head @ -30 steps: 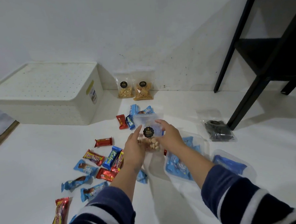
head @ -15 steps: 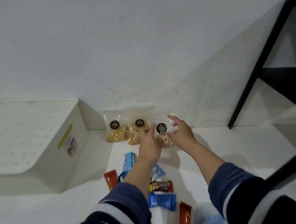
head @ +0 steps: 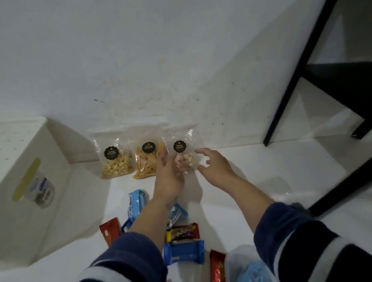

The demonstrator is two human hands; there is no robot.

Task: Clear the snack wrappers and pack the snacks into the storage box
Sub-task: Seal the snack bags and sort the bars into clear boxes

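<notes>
I've carried the third pouch point(head: 182, 154) from the near pile to the far wall, and it now stands just right of the other two pouches point(head: 130, 159). My left hand point(head: 168, 178) touches it with straight fingers; my right hand point(head: 214, 167) has let go, fingers loosely spread. That's sorting, not packing: the box point(head: 22, 192) at left stays lidded. Black round stickers carry gold text too small to read. A bar point(head: 182, 231) nearer me is illegible too.
</notes>
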